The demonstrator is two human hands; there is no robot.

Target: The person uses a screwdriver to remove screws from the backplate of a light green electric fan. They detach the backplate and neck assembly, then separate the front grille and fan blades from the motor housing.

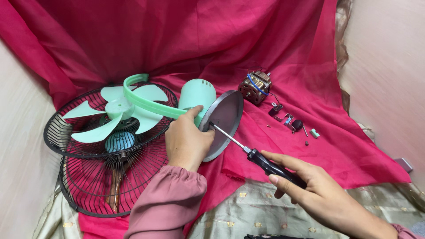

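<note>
1. Right hand (310,190): fingers wrapped around the black handle of the screwdriver (252,152).
2. Screwdriver axis runs diagonally; tip points up-left into the grey base plate (228,115).
3. Left hand (187,140): fingers clasp the mint-green housing (197,94) at the plate's edge.

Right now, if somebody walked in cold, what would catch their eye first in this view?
Probably the mint-green fan blade lying in black wire grilles at left, bright against the pink cloth. At centre, the left hand steadies a grey round base plate while the right hand holds a black-handled screwdriver with its tip at the plate. A bare motor and small loose parts lie behind, right of centre.
</note>
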